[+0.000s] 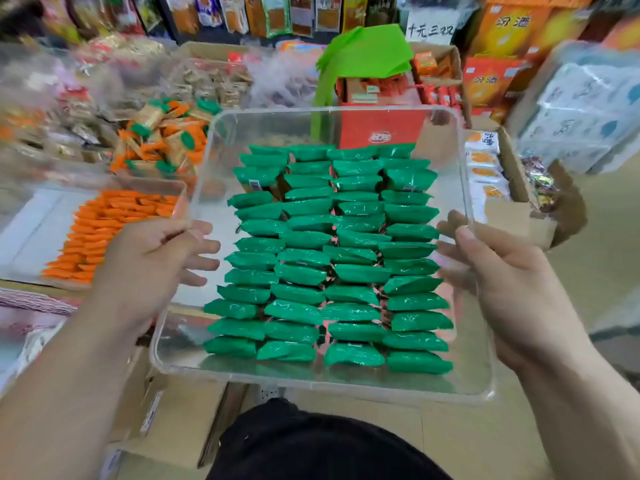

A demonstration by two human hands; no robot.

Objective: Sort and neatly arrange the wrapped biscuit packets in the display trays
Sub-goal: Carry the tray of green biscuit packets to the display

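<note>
My black garment (pixel 311 445) fills the bottom of the view, both bare forearms reaching out over it. Between my hands hangs a clear plastic rectangular tray (pixel 346 381). My left hand (pixel 156 261) pinches its left wall, thumb at the rim and loosely spread fingers showing through the plastic. My right hand (pixel 502 282) clamps the right wall the same way, thumb over the rim and fingers beneath.

Between my two grips, green foil-wrapped biscuit packets (pixel 329 258) lie in four close columns running away from me, each packet crosswise, a few slightly skewed.

Beyond my left hand, a second clear tray (pixel 34 220) holds rows of orange wrapped packets (pixel 104 230). A loose heap of orange- and green-ended packets (pixel 162 140) lies farther out. Brown cardboard boxes (pixel 180 410) sit below the tray. Past its far wall stand a red carton (pixel 381 129) and a bright green bag (pixel 363 53), with orange printed cartons (pixel 502 29) stacked beyond my right hand.
</note>
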